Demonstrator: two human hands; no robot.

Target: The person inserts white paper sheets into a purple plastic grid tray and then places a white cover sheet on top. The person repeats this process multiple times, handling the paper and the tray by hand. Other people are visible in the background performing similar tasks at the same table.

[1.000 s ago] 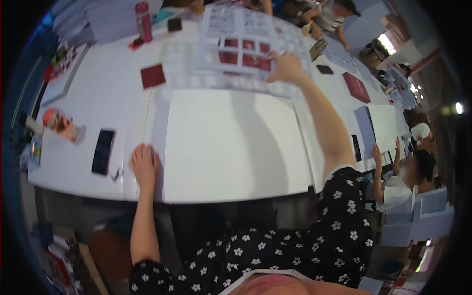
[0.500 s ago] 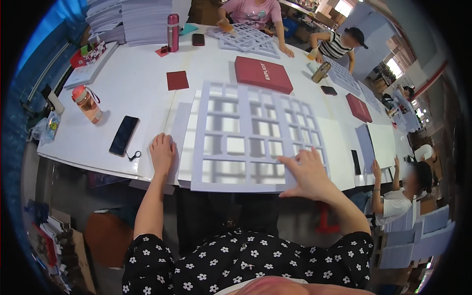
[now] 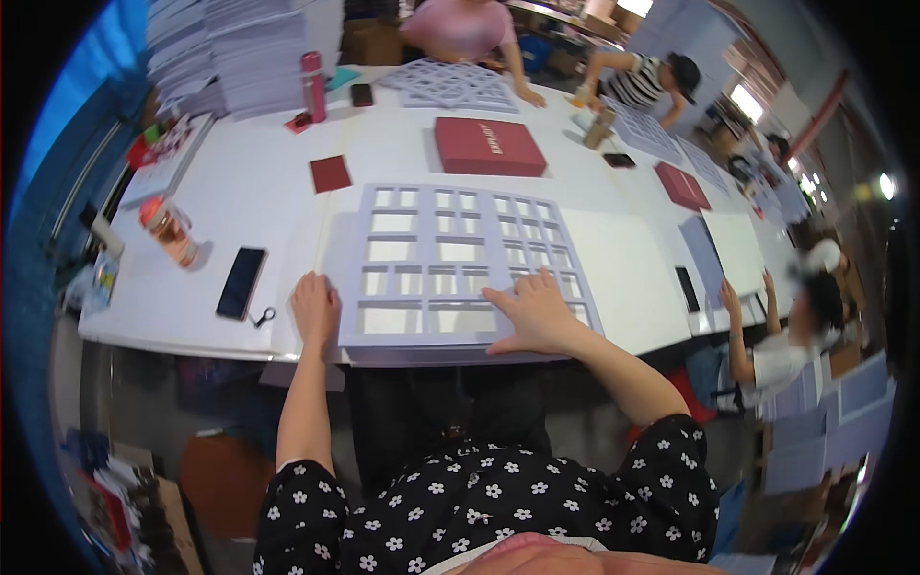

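Observation:
A pale lavender grid frame (image 3: 424, 251) with many rectangular openings lies on the white table in front of me, at the table's near edge. White shows through its openings. Across the frame's near right part rests my right hand (image 3: 539, 311), thumb and fingers spread over its bars and border. My left hand (image 3: 314, 305) lies on the tabletop beside the frame's near left corner, fingers lowered and close together; I see nothing in it. Its fingertips are close to the frame's left side, and contact cannot be made out.
A dark red box (image 3: 489, 147) and a red square sheet (image 3: 331, 173) lie beyond the frame. To the left are a phone (image 3: 241, 283) and an orange bottle (image 3: 169, 232). Tall stacks of sheets (image 3: 264, 62) stand at the back. Several co-workers sit around the table (image 3: 278, 220).
The grid frame, tilted and blurred before, now lies flat and further left. My right hand has moved left with it; the left hand stays near its place. The view has shifted slightly.

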